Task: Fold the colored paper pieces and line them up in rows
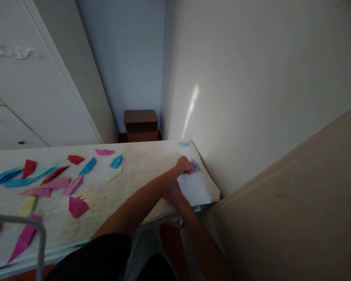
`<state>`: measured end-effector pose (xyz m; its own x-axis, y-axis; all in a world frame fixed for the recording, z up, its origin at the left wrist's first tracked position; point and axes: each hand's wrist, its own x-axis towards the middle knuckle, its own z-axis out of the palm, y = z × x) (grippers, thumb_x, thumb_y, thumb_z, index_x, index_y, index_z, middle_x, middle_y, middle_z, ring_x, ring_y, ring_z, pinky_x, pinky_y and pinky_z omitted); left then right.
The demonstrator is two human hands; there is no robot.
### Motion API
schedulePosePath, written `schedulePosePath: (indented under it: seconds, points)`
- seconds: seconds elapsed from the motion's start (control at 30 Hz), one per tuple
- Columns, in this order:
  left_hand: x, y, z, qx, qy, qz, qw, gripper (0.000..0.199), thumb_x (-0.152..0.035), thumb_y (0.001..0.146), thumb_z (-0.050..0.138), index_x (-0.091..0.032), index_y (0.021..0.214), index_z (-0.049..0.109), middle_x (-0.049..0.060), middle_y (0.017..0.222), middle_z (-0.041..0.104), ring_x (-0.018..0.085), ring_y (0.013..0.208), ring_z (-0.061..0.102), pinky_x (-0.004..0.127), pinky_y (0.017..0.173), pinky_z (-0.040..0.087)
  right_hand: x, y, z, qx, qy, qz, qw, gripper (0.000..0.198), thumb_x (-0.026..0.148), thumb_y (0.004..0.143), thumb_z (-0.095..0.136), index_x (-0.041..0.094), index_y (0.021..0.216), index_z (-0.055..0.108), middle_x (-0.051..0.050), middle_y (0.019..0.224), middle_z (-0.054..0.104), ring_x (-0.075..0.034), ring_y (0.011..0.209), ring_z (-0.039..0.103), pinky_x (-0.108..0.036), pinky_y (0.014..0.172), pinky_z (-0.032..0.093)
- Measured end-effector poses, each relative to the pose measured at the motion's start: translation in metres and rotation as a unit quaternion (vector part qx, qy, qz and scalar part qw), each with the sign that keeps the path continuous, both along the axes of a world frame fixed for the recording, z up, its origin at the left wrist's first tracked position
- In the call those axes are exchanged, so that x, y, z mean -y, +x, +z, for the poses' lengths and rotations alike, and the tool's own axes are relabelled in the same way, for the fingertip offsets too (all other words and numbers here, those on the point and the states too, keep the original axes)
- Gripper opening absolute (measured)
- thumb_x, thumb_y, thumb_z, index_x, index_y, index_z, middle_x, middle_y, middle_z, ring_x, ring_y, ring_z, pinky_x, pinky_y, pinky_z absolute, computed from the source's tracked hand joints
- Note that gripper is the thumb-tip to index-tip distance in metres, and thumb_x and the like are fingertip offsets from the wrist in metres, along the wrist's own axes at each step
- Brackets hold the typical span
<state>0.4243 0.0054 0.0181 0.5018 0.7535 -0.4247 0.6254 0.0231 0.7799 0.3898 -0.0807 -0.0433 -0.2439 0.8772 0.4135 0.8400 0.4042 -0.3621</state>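
My left hand (185, 165) reaches across to the right end of the white table (146, 156). Its fingers are curled, and one or more fingertips touch a small purple folded paper (196, 166). Under that paper lies a white sheet (195, 190) on the table. My right hand (172, 192) is just below the left wrist, partly covered by the left forearm; its fingers do not show clearly. A light blue paper piece (184, 143) lies beyond the left hand, close to the table's far edge.
Several folded papers are spread leftward, including a magenta one (77, 207), a blue one (88, 166) and a pale green one (112, 175). A grey metal bar (42, 238) crosses the lower left. A wall (251, 97) and wooden panel (295, 187) bound the right; a brown nightstand (140, 117) stands beyond.
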Motion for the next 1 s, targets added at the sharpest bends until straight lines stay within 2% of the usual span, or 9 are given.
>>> schedulePosePath:
  seconds: [0.17, 0.3, 0.43, 0.53, 0.6, 0.67, 0.8, 0.9, 1.0]
  points:
    - [-0.002, -0.008, 0.0, 0.015, 0.054, -0.011, 0.998, 0.032, -0.031, 0.083, 0.056, -0.007, 0.064, 0.066, 0.012, 0.066, 0.071, 0.011, 0.04, 0.056, 0.021, 0.04, 0.041, 0.002, -0.002, 0.008, 0.007, -0.029, -0.011, 0.999, 0.013, 0.012, 0.076, 0.054, 0.015, 0.084, 0.064, -0.012, 0.086, 0.069, -0.025, 0.083, 0.062, -0.036, 0.078, 0.049]
    - [0.01, -0.031, 0.014, 0.065, 0.118, -0.029, 0.99, 0.027, -0.027, 0.085, 0.052, -0.009, 0.071, 0.067, 0.009, 0.072, 0.072, 0.009, 0.039, 0.054, 0.021, 0.043, 0.042, 0.005, -0.006, 0.017, 0.01, -0.053, -0.024, 0.998, 0.017, 0.008, 0.071, 0.055, 0.013, 0.083, 0.066, -0.012, 0.085, 0.07, -0.025, 0.081, 0.062, -0.034, 0.077, 0.047]
    - [0.033, -0.076, 0.034, 0.116, 0.191, -0.011, 0.975, 0.025, -0.033, 0.087, 0.051, -0.015, 0.079, 0.067, 0.003, 0.077, 0.072, 0.008, 0.05, 0.059, 0.019, 0.054, 0.046, 0.009, -0.007, 0.026, -0.011, -0.067, -0.034, 0.997, 0.017, 0.008, 0.073, 0.054, 0.013, 0.083, 0.067, -0.012, 0.085, 0.071, -0.025, 0.082, 0.063, -0.032, 0.074, 0.046]
    - [0.051, -0.124, 0.039, 0.174, 0.251, 0.066, 0.95, 0.025, -0.035, 0.088, 0.05, -0.017, 0.081, 0.066, 0.002, 0.078, 0.071, 0.012, 0.069, 0.065, 0.02, 0.067, 0.048, 0.011, -0.005, 0.032, -0.035, -0.071, -0.029, 0.996, 0.015, 0.011, 0.078, 0.053, 0.015, 0.077, 0.067, -0.01, 0.078, 0.071, -0.023, 0.075, 0.063, -0.03, 0.069, 0.046]
    - [0.062, -0.162, 0.035, 0.203, 0.269, 0.128, 0.933, 0.024, -0.035, 0.086, 0.052, -0.017, 0.078, 0.065, 0.002, 0.073, 0.07, 0.013, 0.068, 0.064, 0.02, 0.064, 0.048, 0.012, -0.003, 0.035, -0.062, -0.069, -0.008, 0.996, 0.018, 0.015, 0.084, 0.051, 0.017, 0.081, 0.069, -0.007, 0.08, 0.072, -0.021, 0.075, 0.064, -0.03, 0.072, 0.047]
    - [0.073, -0.201, 0.026, 0.194, 0.26, 0.178, 0.929, 0.025, -0.037, 0.085, 0.053, -0.017, 0.076, 0.064, 0.002, 0.07, 0.068, 0.012, 0.061, 0.06, 0.021, 0.058, 0.046, 0.014, -0.003, 0.036, -0.102, -0.065, 0.008, 0.993, 0.021, 0.021, 0.089, 0.05, 0.019, 0.091, 0.07, -0.007, 0.09, 0.073, -0.02, 0.083, 0.065, -0.032, 0.08, 0.047]
    - [0.093, -0.271, 0.006, 0.18, 0.212, 0.218, 0.936, 0.028, -0.041, 0.084, 0.054, -0.017, 0.072, 0.062, 0.0, 0.062, 0.063, 0.01, 0.049, 0.053, 0.021, 0.049, 0.041, 0.016, -0.003, 0.035, -0.131, -0.086, 0.01, 0.988, 0.025, 0.03, 0.091, 0.049, 0.02, 0.096, 0.072, -0.007, 0.095, 0.073, -0.022, 0.091, 0.065, -0.037, 0.086, 0.047]
    - [0.105, -0.306, -0.005, 0.179, 0.2, 0.233, 0.935, 0.028, -0.042, 0.082, 0.056, -0.017, 0.073, 0.063, 0.0, 0.062, 0.063, 0.01, 0.049, 0.052, 0.021, 0.048, 0.04, 0.015, -0.003, 0.033, -0.149, -0.107, 0.002, 0.983, 0.027, 0.035, 0.09, 0.049, 0.021, 0.095, 0.072, -0.008, 0.097, 0.073, -0.023, 0.093, 0.066, -0.038, 0.086, 0.048]
    - [0.113, -0.323, -0.01, 0.191, 0.188, 0.243, 0.932, 0.031, -0.045, 0.082, 0.055, -0.017, 0.073, 0.064, 0.0, 0.062, 0.063, 0.01, 0.048, 0.051, 0.021, 0.047, 0.037, 0.01, -0.006, 0.032, -0.174, -0.127, -0.015, 0.977, 0.029, 0.039, 0.089, 0.051, 0.021, 0.095, 0.072, -0.008, 0.098, 0.073, -0.024, 0.092, 0.066, -0.039, 0.085, 0.05]
